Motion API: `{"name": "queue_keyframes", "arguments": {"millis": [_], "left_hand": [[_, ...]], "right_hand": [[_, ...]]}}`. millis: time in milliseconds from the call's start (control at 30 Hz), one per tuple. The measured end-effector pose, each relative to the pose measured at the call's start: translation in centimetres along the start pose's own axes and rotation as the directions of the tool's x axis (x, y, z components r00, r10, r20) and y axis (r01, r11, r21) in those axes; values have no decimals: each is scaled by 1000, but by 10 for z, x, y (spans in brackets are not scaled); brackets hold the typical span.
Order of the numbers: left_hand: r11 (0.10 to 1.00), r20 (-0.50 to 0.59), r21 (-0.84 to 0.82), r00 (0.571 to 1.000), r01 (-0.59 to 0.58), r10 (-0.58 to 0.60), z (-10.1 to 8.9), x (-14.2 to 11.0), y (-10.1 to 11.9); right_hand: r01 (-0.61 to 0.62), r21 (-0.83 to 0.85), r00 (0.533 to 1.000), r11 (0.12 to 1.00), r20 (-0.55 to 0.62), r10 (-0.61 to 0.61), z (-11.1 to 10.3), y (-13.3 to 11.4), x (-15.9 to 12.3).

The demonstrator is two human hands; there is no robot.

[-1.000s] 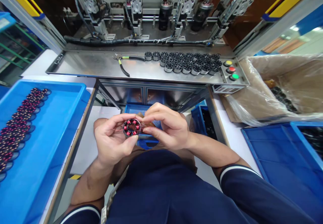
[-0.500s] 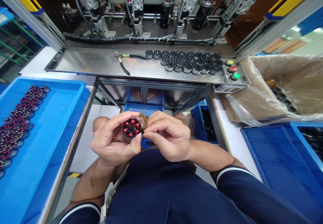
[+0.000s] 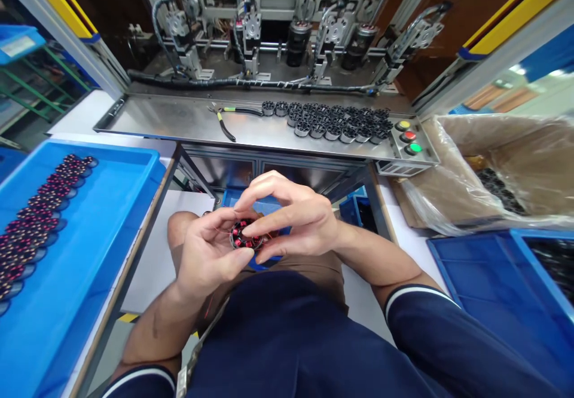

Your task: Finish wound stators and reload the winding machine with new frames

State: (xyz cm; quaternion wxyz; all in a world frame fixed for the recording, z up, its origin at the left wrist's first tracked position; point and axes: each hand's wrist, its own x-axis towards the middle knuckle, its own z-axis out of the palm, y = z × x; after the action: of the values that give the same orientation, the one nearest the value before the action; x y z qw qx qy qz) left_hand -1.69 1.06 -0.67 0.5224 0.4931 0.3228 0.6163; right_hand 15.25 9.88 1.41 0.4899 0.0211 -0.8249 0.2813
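One ring with red coils [image 3: 238, 242] sits between the hands above the lap, coils up, probably to keep them visible. The left hand [image 3: 204, 254] grips its rim, seemingly to steady it; the right hand [image 3: 305, 219] curves over it, covering part. Whether that hand pinches a wire cannot be told. Pliers [image 3: 226, 130] lie on the far shelf [image 3: 165, 117], likely for easy reach.

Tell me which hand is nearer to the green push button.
Right. The right hand is nearer, in front of the green push button and to its left, not touching it; the left hand is farther left, holding the wound stator.
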Motion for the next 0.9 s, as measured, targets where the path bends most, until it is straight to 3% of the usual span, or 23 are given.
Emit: {"name": "queue_keyframes", "arguments": {"millis": [133, 367, 433, 533, 667, 767, 900], "left_hand": [[996, 45, -61, 997, 66, -64, 1, 2, 1], [969, 82, -171, 983, 177, -165, 4, 8, 3], [983, 60, -138, 992, 118, -110, 5, 7, 2], [998, -6, -6, 998, -63, 63, 8, 5, 1], [942, -63, 156, 949, -296, 309, 10, 2, -4], [908, -63, 197, 920, -369, 387, 12, 1, -8], [904, -93, 207, 913, -373, 398, 14, -1, -10]], "right_hand": [[48, -3, 999, 999, -1, -48, 3, -1, 1], [13, -288, 969, 958, -231, -83, 15, -20, -15], [5, -373, 954, 928, -275, -115, 19, -23, -19], [-29, -450, 939, 892, -319, -131, 24, -26, -23], [-135, -446, 900, 885, -428, -79, 34, -31, -21], [-209, -369, 872, 906, -490, 1, 44, -35, -19], [-298, -181, 799, 937, -585, 141, 54, -34, -17]]}}
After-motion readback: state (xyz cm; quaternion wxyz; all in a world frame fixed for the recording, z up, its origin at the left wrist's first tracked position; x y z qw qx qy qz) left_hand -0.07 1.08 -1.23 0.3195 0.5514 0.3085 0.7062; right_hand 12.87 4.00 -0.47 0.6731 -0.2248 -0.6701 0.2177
